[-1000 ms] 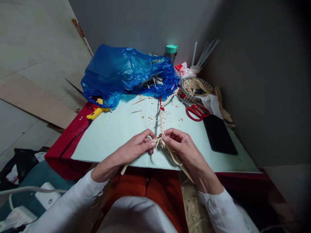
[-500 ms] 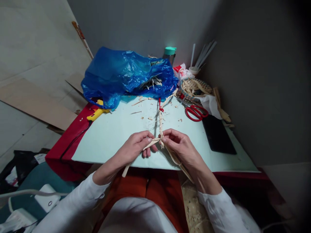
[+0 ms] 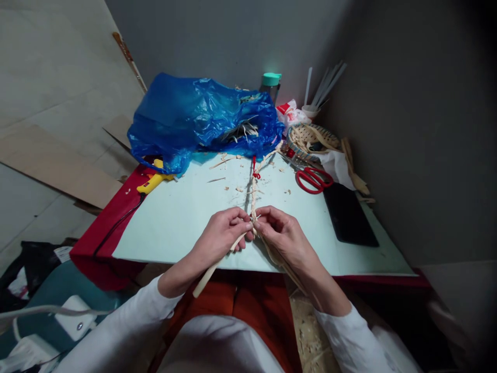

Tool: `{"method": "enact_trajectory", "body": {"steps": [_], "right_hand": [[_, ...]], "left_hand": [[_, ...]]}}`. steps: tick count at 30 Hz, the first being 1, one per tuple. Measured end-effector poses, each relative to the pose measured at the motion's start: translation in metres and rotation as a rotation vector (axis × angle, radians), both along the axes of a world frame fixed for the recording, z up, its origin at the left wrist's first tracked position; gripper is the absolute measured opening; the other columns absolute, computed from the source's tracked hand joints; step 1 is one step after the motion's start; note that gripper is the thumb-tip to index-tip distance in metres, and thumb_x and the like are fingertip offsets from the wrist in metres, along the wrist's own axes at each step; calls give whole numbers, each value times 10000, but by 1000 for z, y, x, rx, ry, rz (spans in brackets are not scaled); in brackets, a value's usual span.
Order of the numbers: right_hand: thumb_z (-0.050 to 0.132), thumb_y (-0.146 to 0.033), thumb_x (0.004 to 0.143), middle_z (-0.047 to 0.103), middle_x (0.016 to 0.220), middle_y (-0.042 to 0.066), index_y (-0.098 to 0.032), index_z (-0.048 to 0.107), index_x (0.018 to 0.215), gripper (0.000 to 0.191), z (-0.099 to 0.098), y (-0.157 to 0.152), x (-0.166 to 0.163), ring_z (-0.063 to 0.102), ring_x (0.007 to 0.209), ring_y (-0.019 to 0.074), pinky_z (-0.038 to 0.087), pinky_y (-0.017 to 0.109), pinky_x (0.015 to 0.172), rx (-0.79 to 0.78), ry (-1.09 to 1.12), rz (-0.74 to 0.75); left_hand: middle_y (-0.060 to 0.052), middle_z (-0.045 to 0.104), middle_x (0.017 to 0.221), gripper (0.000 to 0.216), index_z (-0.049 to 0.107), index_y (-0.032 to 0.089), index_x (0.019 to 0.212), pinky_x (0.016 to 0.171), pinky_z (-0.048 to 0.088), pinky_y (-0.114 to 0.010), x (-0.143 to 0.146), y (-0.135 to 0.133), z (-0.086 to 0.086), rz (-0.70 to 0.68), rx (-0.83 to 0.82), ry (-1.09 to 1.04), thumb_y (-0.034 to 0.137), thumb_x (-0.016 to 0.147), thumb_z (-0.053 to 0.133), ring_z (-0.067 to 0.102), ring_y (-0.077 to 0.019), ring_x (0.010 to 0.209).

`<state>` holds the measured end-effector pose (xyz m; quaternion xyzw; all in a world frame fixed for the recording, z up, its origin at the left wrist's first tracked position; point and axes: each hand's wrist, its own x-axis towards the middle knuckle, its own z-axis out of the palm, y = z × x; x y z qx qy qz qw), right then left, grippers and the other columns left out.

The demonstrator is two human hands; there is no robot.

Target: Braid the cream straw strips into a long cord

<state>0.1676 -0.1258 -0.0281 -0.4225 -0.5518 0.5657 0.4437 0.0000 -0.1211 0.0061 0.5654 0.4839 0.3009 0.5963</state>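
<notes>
A pale braid of dry plant fibre (image 3: 253, 194) runs from under the blue bag toward me, tied with a red string (image 3: 256, 175). At its near end my left hand (image 3: 227, 230) pinches a strand, whose flat tail (image 3: 205, 282) hangs down past the table edge on the left. Touching the braid from the other side, my right hand (image 3: 281, 230) is closed on it with thumb and fingers. More loose strands (image 3: 274, 255) trail below the right palm. The exact crossing between the fingertips is partly hidden.
Behind the braid lies a blue plastic bag (image 3: 174, 119) of fibre. Red-handled scissors (image 3: 313, 180), a black tablet-like slab (image 3: 349, 215) and a woven basket (image 3: 310, 137) sit on the right. A yellow glue gun (image 3: 154, 180) with a cord is on the left.
My left fingers have moved in against the braid's near end. The strand in them now slopes more steeply downward, and its tail hangs lower.
</notes>
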Motion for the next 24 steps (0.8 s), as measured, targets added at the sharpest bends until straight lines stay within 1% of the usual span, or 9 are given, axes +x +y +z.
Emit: {"method": "enact_trajectory", "body": {"steps": [3,7,10,13,15,18,21,24], "right_hand": [[622,-377,847,612,719,-4,-201,605,982,223,-1,-1,-1,529,628,135,391,257,604,14,-67,-24],[614,-372,836,654,735,28,-193,633,958,218,2,-4,0,559,651,163,415,279,626,14,-180,-47],[605,-367,832,658,723,35,-188,647,895,194,7,-4,0,558,650,171,411,285,617,18,-257,-44],[569,-356,851,636,688,26,-188,618,818,178,13,-4,0,527,617,158,383,279,592,47,-337,-6],[547,-351,865,612,667,15,-187,591,802,181,16,-3,0,493,594,145,360,273,576,75,-386,3],[531,-347,879,566,650,-3,-182,564,802,185,19,-4,0,451,581,129,342,264,572,123,-430,-7],[512,-340,896,556,678,-7,-177,557,819,186,19,-4,1,456,600,125,349,257,587,164,-421,-10],[501,-315,907,572,705,-4,-172,562,835,171,18,-3,2,480,628,129,363,256,610,190,-415,-6]], "left_hand": [[-7,626,680,149,547,169,823,482,423,-211,3,0,-4,1,53,21,313,861,540,553,-98,521],[18,584,653,145,530,188,840,481,432,-206,5,-6,-8,3,130,64,311,897,479,547,-99,525],[21,584,676,142,521,203,862,445,393,-187,5,-11,-11,11,143,99,320,910,457,523,-90,506],[19,595,691,118,506,199,837,449,345,-171,4,-12,-13,9,154,85,298,899,489,474,-67,500],[24,593,684,106,489,194,830,431,302,-163,3,-10,-12,11,112,25,280,882,523,426,-53,479],[11,616,711,128,488,185,853,377,274,-157,0,-5,-9,-6,-40,-110,302,879,534,400,-44,435],[-36,654,730,188,515,156,821,374,365,-174,-3,4,-7,-43,-186,-185,333,885,527,476,-58,419],[-67,676,715,165,545,132,799,440,465,-201,-5,16,-7,-92,-289,-209,278,824,616,579,-95,472]]}}
